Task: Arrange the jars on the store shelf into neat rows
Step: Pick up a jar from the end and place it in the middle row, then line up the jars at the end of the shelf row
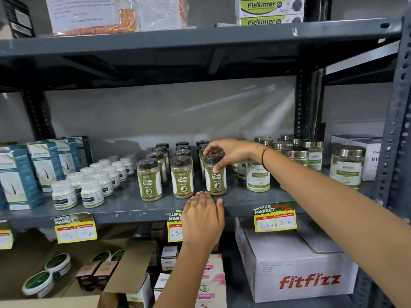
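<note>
The right hand (231, 152) has its fingers (219, 166) curled around the dark lid of a jar (215, 178), thumb on the label side, gripping it near the frame's centre. That jar stands upright on the grey shelf (133, 204), front of the right-hand column: clear plastic, olive-brown powder inside, a white and green label. Two matching jars (165, 178) stand left of it at the front, with more lined up behind in three columns. The left hand (203, 218) lies flat, fingers spread and holding nothing, palm over the shelf's front edge just below the gripped jar. Steel-lidded jars (295, 161) cluster at centre right; small white bottles (91, 185) sit left of centre.
</note>
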